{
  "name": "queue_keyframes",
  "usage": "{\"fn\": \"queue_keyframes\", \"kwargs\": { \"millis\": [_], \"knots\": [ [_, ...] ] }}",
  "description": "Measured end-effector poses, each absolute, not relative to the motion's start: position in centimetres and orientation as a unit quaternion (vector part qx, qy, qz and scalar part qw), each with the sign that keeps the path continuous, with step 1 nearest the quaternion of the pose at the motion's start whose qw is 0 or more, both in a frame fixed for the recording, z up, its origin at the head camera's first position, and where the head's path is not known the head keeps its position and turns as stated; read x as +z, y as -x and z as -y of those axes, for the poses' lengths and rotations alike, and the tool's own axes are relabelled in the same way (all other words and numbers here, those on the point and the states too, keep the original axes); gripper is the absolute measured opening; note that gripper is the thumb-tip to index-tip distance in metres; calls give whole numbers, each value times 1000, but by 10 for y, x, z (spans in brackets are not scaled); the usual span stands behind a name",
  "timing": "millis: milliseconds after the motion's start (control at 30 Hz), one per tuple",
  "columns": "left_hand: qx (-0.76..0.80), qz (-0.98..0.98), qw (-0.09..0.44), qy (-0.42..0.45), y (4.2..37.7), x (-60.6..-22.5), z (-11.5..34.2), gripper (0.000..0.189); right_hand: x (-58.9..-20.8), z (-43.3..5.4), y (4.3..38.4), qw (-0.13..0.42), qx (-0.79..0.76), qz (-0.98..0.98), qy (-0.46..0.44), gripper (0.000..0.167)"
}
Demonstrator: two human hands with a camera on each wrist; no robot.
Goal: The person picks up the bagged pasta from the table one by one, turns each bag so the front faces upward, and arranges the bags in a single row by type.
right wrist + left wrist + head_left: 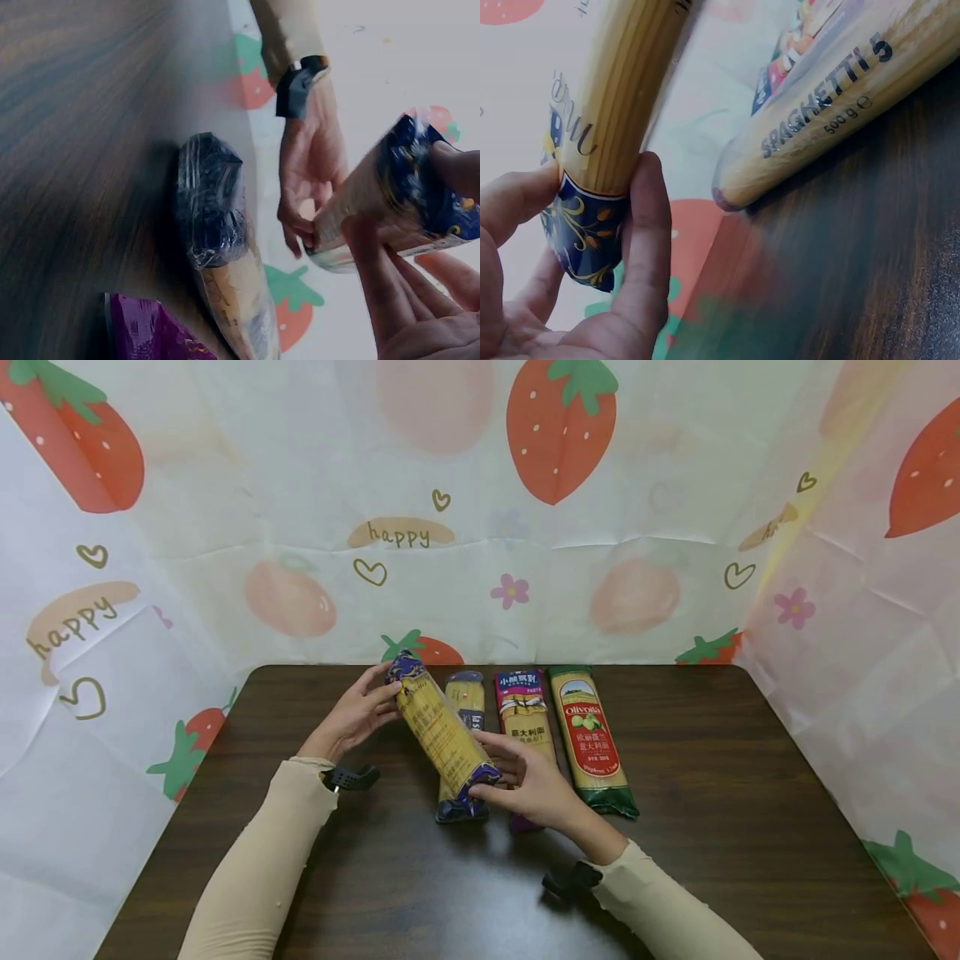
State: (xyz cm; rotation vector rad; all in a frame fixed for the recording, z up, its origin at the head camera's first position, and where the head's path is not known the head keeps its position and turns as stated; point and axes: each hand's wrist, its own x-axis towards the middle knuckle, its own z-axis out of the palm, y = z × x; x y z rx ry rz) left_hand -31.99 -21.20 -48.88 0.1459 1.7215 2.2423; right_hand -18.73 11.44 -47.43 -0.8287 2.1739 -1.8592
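Observation:
Both hands hold a spaghetti packet (441, 724) with dark blue patterned ends, tilted above the table. At its upper end, the left hand (356, 712) pinches the packet between thumb and fingers; the left wrist view shows the blue wrapper end (592, 232) in that grip. My right hand (536, 783) grips the lower blue end (420, 176), thumb on one side and fingers on the other. Partly hidden behind this packet lies another spaghetti packet (467, 695) with a dark blue label, marked "SPAGHETTI 5" in the left wrist view.
Right of them on the dark wooden table (720, 827) lie a pink and purple pasta packet (525, 710), partly covered by the right hand, and a green and red Olivoila packet (592, 739). A strawberry-printed curtain (465, 568) hangs behind the table and along its sides.

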Motion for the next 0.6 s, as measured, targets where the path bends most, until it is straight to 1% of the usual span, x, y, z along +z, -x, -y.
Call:
{"fn": "queue_keyframes", "kwargs": {
  "millis": [133, 300, 467, 600],
  "knots": [
    [774, -610, 160, -53, 320, -488, 213, 66, -474, -112, 187, 57, -575, -765, 284, 76],
    [761, -625, 165, -57, 323, -486, 217, 68, -475, -105, 186, 50, -545, -792, 272, 75],
    [746, -640, 172, -64, 328, -484, 222, 71, -478, -96, 184, 67, -549, -795, 248, 73],
    [727, -663, 169, -59, 330, -483, 224, 73, -483, -87, 183, 75, -549, -799, 234, 70]
  ]
}}
